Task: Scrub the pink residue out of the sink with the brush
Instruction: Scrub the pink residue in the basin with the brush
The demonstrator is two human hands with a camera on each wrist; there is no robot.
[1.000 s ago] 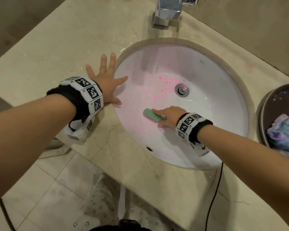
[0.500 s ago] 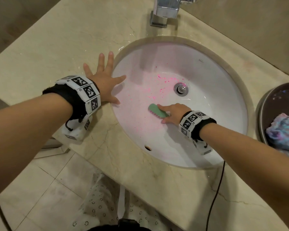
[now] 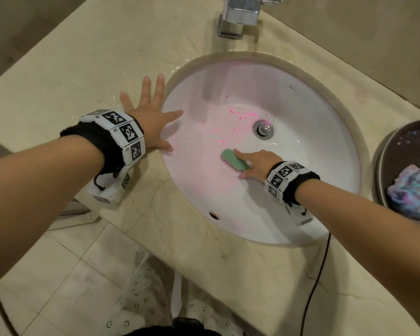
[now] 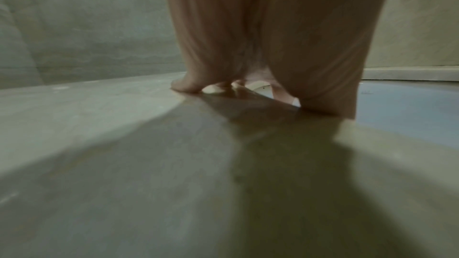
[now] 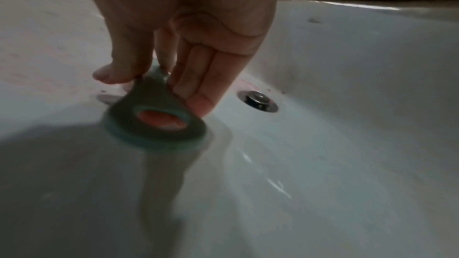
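Note:
A white oval sink [image 3: 325,132] is set in a beige marble counter. Pink residue [image 3: 228,127] speckles its left half and smears faintly toward the near wall. My right hand [image 3: 255,164] grips a green brush [image 3: 233,160] with pink bristles, pressed on the basin just left of the drain [image 3: 263,129]. In the right wrist view the thumb and fingers pinch the brush [image 5: 154,121] by its looped handle, with the drain [image 5: 257,100] beyond. My left hand [image 3: 150,117] lies flat with fingers spread on the counter at the sink's left rim; the left wrist view shows this hand [image 4: 261,46] pressing the marble.
A chrome faucet [image 3: 239,16] stands behind the sink. A dark round basin [image 3: 398,151] with a blue-purple cloth [image 3: 412,192] sits at the right edge. A black cable [image 3: 315,282] hangs over the counter's front. An overflow hole [image 3: 214,215] marks the near wall.
My right hand has slid the brush a little to the right and up the basin toward the drain. The left hand stays planted on the counter.

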